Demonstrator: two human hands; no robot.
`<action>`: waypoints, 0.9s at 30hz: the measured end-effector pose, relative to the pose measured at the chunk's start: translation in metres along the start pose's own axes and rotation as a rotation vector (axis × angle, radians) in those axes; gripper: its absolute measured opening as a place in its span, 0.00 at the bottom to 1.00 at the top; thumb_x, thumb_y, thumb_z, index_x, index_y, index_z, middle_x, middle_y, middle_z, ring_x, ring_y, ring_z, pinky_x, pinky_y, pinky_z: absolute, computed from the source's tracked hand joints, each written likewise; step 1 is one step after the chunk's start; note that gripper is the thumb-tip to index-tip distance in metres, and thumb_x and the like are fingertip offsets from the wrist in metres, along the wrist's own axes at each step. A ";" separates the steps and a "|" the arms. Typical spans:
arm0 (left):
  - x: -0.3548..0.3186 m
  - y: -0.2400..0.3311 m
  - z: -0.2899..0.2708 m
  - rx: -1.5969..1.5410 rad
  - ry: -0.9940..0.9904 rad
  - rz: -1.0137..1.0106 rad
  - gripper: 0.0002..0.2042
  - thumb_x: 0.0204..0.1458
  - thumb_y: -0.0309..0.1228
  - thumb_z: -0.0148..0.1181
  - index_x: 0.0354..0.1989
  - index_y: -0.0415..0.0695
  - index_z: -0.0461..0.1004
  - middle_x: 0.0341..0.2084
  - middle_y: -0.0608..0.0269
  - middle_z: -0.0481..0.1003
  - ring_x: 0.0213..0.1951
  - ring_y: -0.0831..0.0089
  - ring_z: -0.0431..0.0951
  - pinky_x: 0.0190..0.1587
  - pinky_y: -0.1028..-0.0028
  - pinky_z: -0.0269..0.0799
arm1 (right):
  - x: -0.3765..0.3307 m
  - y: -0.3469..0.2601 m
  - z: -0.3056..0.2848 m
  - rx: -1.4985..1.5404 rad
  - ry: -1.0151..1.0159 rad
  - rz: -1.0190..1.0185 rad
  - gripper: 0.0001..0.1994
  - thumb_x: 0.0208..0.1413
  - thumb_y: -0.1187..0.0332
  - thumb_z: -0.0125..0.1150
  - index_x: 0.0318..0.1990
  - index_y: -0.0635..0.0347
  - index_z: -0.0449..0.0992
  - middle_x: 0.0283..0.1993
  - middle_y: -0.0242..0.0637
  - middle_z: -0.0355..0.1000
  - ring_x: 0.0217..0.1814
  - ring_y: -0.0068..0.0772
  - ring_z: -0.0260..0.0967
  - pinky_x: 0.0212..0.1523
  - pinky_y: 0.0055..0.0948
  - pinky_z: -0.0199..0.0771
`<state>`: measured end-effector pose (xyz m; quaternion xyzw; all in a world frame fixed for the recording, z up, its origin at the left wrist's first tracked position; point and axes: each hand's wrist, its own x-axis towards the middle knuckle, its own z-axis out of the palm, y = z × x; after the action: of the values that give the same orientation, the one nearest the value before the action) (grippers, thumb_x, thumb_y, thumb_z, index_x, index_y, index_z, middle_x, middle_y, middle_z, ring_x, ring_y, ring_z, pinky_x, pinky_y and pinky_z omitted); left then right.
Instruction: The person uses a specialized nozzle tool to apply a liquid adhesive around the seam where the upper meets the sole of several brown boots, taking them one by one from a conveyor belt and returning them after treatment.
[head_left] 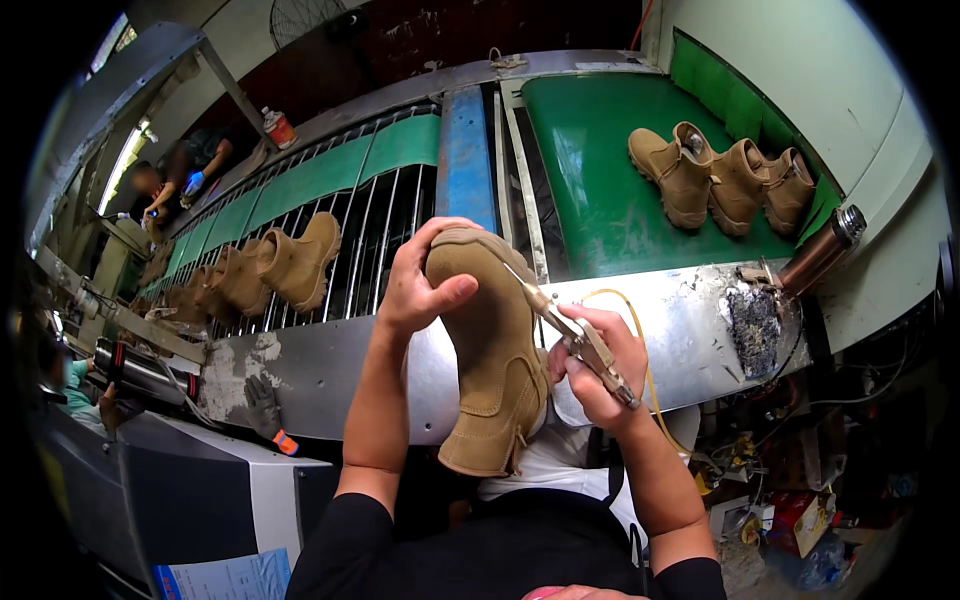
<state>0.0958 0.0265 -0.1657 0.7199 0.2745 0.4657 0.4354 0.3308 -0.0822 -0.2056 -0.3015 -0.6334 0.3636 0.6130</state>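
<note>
A tan ankle boot (488, 345) is held up in front of me, toe away and heel toward my lap. My left hand (420, 280) is closed around its toe end, the thumb resting on the upper. In my right hand (608, 365) is a metal nozzle gun (590, 345) with a long thin tip. That tip meets or nearly meets the edge between the boot's upper and sole, near the toe. Whether anything comes out of the tip cannot be seen. A thin yellow hose (645, 350) loops behind my right hand.
Several tan boots (297, 265) stand on the metal roller conveyor (375, 235) at left; more boots (680, 175) sit on the green belt (585, 190). A grey glove (263, 405) lies on the metal ledge. A copper-coloured flask (822, 250) stands right. Another person (205, 155) works far left.
</note>
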 end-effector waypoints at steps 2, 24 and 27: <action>0.000 -0.007 -0.004 -0.018 0.041 -0.005 0.34 0.42 0.48 0.74 0.52 0.37 0.70 0.43 0.59 0.75 0.46 0.72 0.75 0.51 0.72 0.71 | -0.020 0.015 -0.001 0.022 0.008 0.059 0.24 0.47 0.77 0.48 0.56 0.70 0.65 0.24 0.39 0.69 0.26 0.29 0.70 0.33 0.30 0.73; -0.041 -0.068 -0.063 -0.215 0.322 -0.091 0.37 0.48 0.54 0.65 0.56 0.34 0.66 0.47 0.53 0.74 0.48 0.64 0.75 0.54 0.66 0.71 | -0.125 0.054 0.014 0.450 0.096 0.488 0.25 0.50 0.77 0.46 0.59 0.69 0.62 0.28 0.40 0.64 0.28 0.30 0.65 0.36 0.36 0.72; -0.067 -0.086 -0.076 -0.229 0.494 -0.144 0.36 0.50 0.54 0.63 0.56 0.34 0.66 0.48 0.53 0.74 0.49 0.63 0.75 0.55 0.66 0.71 | -0.127 0.052 0.016 0.481 0.135 0.532 0.25 0.50 0.77 0.46 0.59 0.69 0.62 0.27 0.39 0.64 0.28 0.30 0.64 0.36 0.34 0.72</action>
<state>-0.0005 0.0412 -0.2559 0.5092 0.3684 0.6228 0.4659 0.3204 -0.1600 -0.3193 -0.3265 -0.3873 0.6282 0.5906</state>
